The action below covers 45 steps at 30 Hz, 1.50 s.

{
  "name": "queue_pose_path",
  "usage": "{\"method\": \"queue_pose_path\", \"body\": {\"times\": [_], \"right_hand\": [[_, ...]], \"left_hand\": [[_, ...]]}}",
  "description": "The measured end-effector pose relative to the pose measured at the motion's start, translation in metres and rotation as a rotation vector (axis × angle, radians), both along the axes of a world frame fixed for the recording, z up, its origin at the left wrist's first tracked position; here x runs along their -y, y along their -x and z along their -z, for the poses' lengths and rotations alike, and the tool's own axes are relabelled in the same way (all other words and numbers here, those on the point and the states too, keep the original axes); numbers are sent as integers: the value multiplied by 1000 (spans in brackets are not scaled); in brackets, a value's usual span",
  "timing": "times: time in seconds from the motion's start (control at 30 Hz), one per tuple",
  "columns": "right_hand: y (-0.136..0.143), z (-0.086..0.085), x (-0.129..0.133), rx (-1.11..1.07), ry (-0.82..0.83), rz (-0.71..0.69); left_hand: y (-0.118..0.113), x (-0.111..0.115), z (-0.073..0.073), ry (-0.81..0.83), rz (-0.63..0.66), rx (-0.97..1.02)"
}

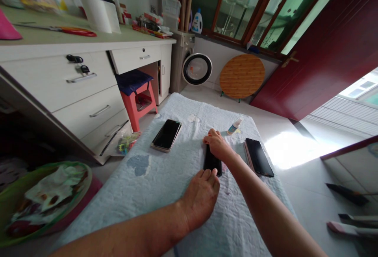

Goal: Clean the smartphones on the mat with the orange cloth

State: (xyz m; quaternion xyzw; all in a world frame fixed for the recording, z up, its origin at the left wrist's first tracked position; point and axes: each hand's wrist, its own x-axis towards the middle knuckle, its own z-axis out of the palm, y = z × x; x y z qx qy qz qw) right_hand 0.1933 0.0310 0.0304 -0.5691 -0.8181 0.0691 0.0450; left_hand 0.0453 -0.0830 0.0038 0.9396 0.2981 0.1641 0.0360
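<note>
A dark smartphone [213,163] lies on the cloth-covered table between my two hands. My left hand [202,194] holds its near end with bent fingers. Over the far end, my right hand [217,143] is closed, its fingers pressed together against the phone; anything inside them is hidden. Just beyond my right hand lies a small clear spray bottle [234,127] with a blue label, tipped on its side. To the left rests another phone [167,134], black screen up, on a pale flat thing. On the right a larger black-screened device [259,157] lies on a pinkish flat item.
A light blue quilted cloth [165,182] covers the low table. At left stand a lined waste basket [91,178], a white desk [85,79] and a pink stool [137,105]. A washing machine [180,52] with its door ajar and a round wooden board [242,75] are behind.
</note>
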Motion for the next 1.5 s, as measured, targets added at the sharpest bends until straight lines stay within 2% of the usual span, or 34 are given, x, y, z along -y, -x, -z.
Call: {"method": "queue_pose_path", "body": {"times": [0.2, 0.43, 0.67, 0.83, 0.97, 1.27, 1.4, 1.5], "right_hand": [[6, 2, 24, -37, -4, -58], [10, -1, 48, -77, 37, -106], [9, -7, 56, -139, 155, -235], [6, -11, 53, -152, 198, -284], [1, -8, 36, -131, 128, -206], [-16, 11, -23, -50, 2, 58], [-24, 12, -32, -61, -75, 170], [-34, 10, -25, -150, -148, 278]], "left_hand": [[-2, 1, 2, 15, -16, 52], [-4, 1, -3, 183, -21, 34], [-3, -1, -6, 207, -2, -2], [-4, 0, -2, 190, -4, 7], [-4, 2, -1, 197, -5, -3], [-1, 2, -2, 121, 25, -8], [-3, 2, 0, 68, 26, -29], [-3, 2, -2, 35, 21, -37]]}}
